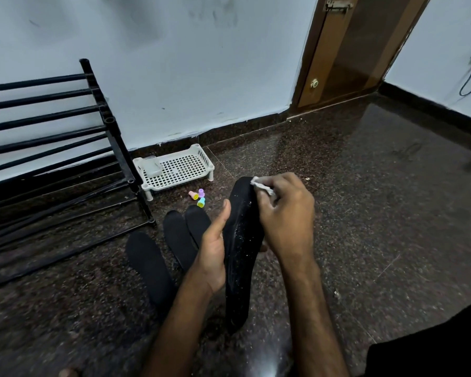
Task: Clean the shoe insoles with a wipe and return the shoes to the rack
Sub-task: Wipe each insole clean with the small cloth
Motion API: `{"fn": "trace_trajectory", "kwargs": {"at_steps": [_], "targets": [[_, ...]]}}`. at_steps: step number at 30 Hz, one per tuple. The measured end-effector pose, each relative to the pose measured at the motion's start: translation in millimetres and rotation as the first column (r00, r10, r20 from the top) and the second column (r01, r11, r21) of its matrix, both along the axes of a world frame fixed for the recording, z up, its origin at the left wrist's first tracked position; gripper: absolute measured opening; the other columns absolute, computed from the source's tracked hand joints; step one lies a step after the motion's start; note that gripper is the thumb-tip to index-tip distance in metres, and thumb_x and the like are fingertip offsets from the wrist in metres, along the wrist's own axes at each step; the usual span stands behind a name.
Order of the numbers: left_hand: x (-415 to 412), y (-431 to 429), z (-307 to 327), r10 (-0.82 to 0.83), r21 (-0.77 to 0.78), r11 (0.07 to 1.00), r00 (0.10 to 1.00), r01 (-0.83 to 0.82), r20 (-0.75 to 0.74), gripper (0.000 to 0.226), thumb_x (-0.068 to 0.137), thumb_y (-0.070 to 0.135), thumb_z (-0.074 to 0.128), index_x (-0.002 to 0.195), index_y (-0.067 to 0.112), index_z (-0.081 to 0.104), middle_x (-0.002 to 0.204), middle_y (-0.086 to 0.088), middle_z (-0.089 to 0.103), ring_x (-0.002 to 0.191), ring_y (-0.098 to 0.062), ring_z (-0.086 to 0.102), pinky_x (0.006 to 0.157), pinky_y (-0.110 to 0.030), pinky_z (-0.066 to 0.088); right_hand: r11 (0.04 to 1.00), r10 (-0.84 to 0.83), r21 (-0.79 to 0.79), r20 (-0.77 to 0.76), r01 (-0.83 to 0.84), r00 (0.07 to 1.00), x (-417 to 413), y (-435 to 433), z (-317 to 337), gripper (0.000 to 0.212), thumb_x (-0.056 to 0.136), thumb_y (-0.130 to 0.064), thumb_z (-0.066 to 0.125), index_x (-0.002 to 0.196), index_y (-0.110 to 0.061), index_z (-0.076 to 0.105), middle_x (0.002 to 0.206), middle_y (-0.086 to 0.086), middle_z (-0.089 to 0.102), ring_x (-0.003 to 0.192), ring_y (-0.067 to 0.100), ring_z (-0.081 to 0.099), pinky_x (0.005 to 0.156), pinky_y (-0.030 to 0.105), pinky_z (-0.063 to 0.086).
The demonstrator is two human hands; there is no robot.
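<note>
A black insole (241, 257), flecked with white specks, stands tilted above the floor. My left hand (214, 251) grips it from the left side around its middle. My right hand (284, 216) presses a small white wipe (261, 186) against the insole's top end. Three more black insoles lie flat on the floor to the left: one (147, 265) nearest me, and two overlapping ones (180, 238) (197, 221) behind my left hand. The black shoe rack (65, 148) stands at the left against the wall, its bars bare. No shoes are in view.
A white perforated plastic tray (180, 168) holding a small clear box (152, 165) sits by the wall beside the rack. Three little coloured stamps (197, 197) lie on the dark granite floor (365, 200). A brown door (346, 50) stands at the back right.
</note>
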State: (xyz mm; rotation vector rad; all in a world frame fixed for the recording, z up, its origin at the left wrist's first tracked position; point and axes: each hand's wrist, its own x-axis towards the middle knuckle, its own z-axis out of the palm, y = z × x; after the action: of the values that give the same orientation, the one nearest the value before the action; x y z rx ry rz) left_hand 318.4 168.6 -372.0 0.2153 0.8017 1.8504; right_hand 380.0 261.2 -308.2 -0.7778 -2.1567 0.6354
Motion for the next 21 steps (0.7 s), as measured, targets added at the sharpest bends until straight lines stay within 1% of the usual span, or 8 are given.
{"fn": "trace_trajectory", "kwargs": {"at_steps": [4,8,10,12,15,18,20,21], "targets": [[-3,-4,3,0.016,0.077,0.997,0.996,-0.022,0.083,0.056,0.101,0.049,0.034,0.115,0.012,0.074,0.117,-0.011,0.071,0.107,-0.021,0.068,0.085,-0.033,0.057,0.978,0.207,-0.024,0.052,-0.206,0.977,-6,-7,-1,0.015,0.087,-0.017,0.071,0.101,-0.015,0.074,0.098,-0.008,0.064,0.088,0.006,0.061,0.082,0.024,0.051],[-3,-4,-2,0.006,-0.002,1.0,1.0,-0.006,-0.008,0.056,0.098,0.054,0.039,0.115,0.012,0.073,0.108,-0.01,0.069,0.092,-0.022,0.064,0.078,-0.037,0.052,0.998,-0.02,-0.052,0.066,0.024,0.998,7,6,-7,0.016,0.087,-0.018,0.072,0.103,-0.015,0.074,0.1,-0.008,0.065,0.084,0.004,0.06,0.084,0.028,0.054],[0,-1,-3,-0.001,-0.026,1.0,1.0,0.001,-0.019,0.055,0.098,0.053,0.041,0.118,0.013,0.072,0.113,-0.011,0.067,0.099,-0.024,0.061,0.083,-0.039,0.049,0.998,-0.061,-0.031,0.018,0.061,0.998,4,6,-5,0.016,0.088,-0.017,0.071,0.104,-0.014,0.074,0.101,-0.008,0.065,0.084,0.004,0.06,0.083,0.02,0.052],[1,0,-2,0.01,-0.007,1.0,1.0,-0.01,0.021,0.053,0.101,0.05,0.038,0.118,0.013,0.072,0.118,-0.011,0.068,0.107,-0.024,0.062,0.089,-0.036,0.05,0.997,0.062,-0.041,0.012,-0.062,0.998,-4,-1,-1,0.016,0.088,-0.015,0.071,0.103,-0.013,0.075,0.1,-0.007,0.065,0.086,0.003,0.061,0.081,0.012,0.048],[-3,-3,-1,0.029,0.054,0.998,0.997,-0.033,0.071,0.054,0.102,0.046,0.035,0.105,0.013,0.078,0.107,-0.009,0.073,0.099,-0.019,0.07,0.082,-0.031,0.058,0.963,0.266,-0.075,0.071,-0.261,0.961,-4,-9,-2,0.015,0.085,-0.016,0.073,0.099,-0.016,0.076,0.097,-0.011,0.065,0.088,0.001,0.062,0.083,0.022,0.052],[-7,-6,-3,0.008,0.024,1.0,1.0,-0.008,0.009,0.058,0.1,0.052,0.034,0.108,0.014,0.077,0.105,-0.008,0.073,0.092,-0.02,0.067,0.078,-0.035,0.053,0.991,0.106,-0.091,0.122,-0.095,0.987,6,2,-5,0.015,0.087,-0.018,0.072,0.102,-0.017,0.075,0.099,-0.011,0.064,0.083,0.001,0.059,0.085,0.028,0.054],[-5,-4,-4,0.007,-0.007,1.0,1.0,-0.007,-0.007,0.057,0.098,0.053,0.035,0.11,0.014,0.076,0.105,-0.008,0.073,0.088,-0.019,0.067,0.075,-0.035,0.053,0.998,-0.016,-0.056,0.081,0.02,0.997,7,8,-4,0.015,0.087,-0.018,0.072,0.102,-0.016,0.075,0.1,-0.009,0.065,0.081,0.003,0.058,0.084,0.029,0.054],[-4,-3,-4,0.002,-0.002,1.0,1.0,-0.002,-0.005,0.056,0.098,0.052,0.037,0.112,0.014,0.076,0.108,-0.01,0.072,0.092,-0.02,0.066,0.077,-0.035,0.053,0.999,-0.015,-0.044,0.052,0.017,0.999,4,7,-2,0.015,0.088,-0.018,0.072,0.103,-0.016,0.075,0.1,-0.008,0.065,0.082,0.003,0.059,0.084,0.027,0.054]]}}
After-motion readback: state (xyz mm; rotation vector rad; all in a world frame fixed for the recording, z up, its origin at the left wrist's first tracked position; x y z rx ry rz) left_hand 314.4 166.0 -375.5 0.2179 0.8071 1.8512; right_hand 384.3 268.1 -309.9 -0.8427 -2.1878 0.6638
